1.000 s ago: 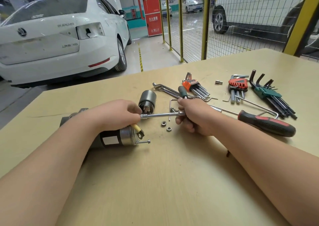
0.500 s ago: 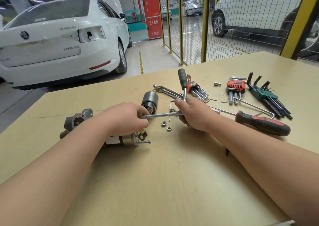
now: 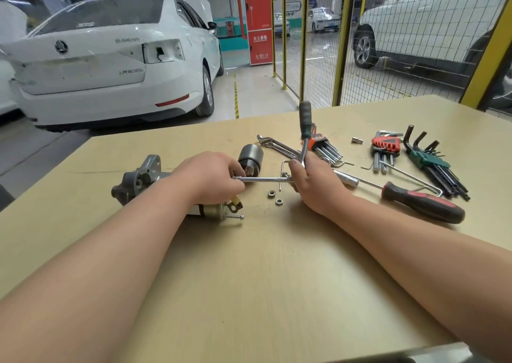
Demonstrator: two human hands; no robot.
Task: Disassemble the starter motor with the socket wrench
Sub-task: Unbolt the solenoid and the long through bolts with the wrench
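Your tan table (image 3: 263,285) held the starter motor (image 3: 138,181), a solenoid (image 3: 250,155), two nuts (image 3: 271,194), hex-key sets (image 3: 385,147) and a screwdriver (image 3: 422,202).

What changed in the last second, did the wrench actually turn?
The socket wrench handle swung up from low behind the right hand to nearly upright, turning about its extension bar. Nothing was taken hold of or let go. The right hand still grips the handle, and the left hand still holds the bar's end at the starter motor. The two loose nuts stayed put.
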